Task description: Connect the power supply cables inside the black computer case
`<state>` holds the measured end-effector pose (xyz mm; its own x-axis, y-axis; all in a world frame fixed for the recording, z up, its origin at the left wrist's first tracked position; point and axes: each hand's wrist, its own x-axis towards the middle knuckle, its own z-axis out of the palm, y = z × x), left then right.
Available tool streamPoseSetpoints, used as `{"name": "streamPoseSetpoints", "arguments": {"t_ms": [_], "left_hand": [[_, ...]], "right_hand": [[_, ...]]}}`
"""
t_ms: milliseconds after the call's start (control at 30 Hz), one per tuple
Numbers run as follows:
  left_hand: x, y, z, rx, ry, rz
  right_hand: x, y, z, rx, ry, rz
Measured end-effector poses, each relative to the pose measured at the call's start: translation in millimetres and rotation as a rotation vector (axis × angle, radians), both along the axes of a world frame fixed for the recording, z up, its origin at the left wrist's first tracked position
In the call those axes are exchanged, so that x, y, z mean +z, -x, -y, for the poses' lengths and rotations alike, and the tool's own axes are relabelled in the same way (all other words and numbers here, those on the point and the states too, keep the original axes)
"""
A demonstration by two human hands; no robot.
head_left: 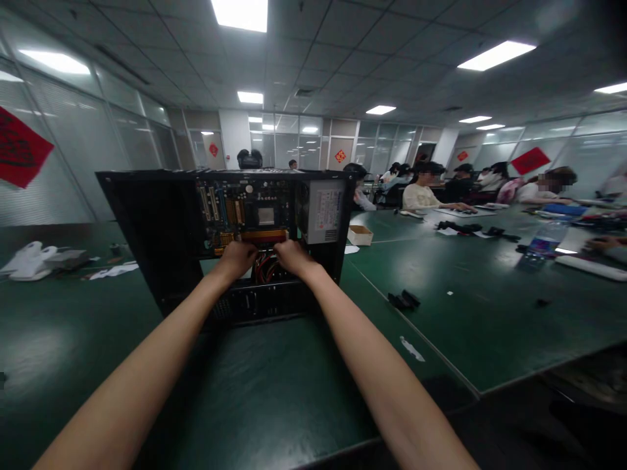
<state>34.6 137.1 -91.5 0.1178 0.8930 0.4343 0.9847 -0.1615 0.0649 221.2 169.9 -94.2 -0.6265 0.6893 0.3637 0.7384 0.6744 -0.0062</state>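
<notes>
On the green bench of a busy lit office, I am reaching both hands into the open computer case, left hand and right hand each curling their grip around the red cables below the motherboard, probably seating a connector, needing careful alignment next.

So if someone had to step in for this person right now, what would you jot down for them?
Left hand: inside the open PC case, fingers curled at the lower edge of the motherboard; whether it grips anything cannot be told.
Right hand: beside it, just above the red and black cables; grip also unclear.
The case stands on the green table, side panel off, power supply at the upper right.
Small black parts lie on the table to the right; a cardboard box sits behind them.
Done: case open. Left: whatever the hands are working at by the cables; that part is hidden.
</notes>
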Motion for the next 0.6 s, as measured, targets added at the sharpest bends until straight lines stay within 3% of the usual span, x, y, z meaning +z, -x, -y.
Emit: {"name": "streamPoseSetpoints", "arguments": {"t_ms": [100, 233, 300, 467, 600], "left_hand": [[-0.4, 8, 33, 0.019, -0.135, 0.094], [-21.3, 11, 92, 0.093, -0.035, -0.092], [-34.7, 7, 111, 0.108, -0.126, -0.190], [-48.6, -1, 116, 0.194, -0.301, -0.232], [-47.9, 2, 114, 0.121, -0.304, -0.268]], "right_hand": [[-1.5, -16, 19, 0.037, -0.018, -0.096], [-19.4, -46, 50, 0.010, 0.010, 0.052], [-30.4, -56, 60, 0.017, -0.050, 0.124], [-45.9, -55, 64, -0.048, -0.117, 0.075], [-50.1, -50, 61, -0.062, -0.128, 0.012]]}}
